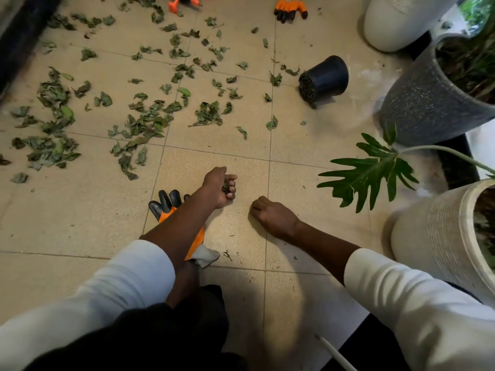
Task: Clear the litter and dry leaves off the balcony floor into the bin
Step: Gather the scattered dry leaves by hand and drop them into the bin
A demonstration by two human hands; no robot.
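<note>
Left hand (218, 190) grips dry leaves (226, 186) — right hand (274, 216) curled on floor (80, 210)

Small black plastic nursery pot (325, 77) is lying tipped on its side on the beige tiled floor (80, 223). Orange-and-black work glove (290, 9) is lying flat at the far edge; a second matching glove (167, 203) is sitting near the bottom centre, partly hidden. Speckled grey planter (426, 103) is standing upright at right, between two ribbed white planters (434, 236) (393, 20). Deeply lobed green plant leaf (372, 172) is hanging out over the tiles.
</note>
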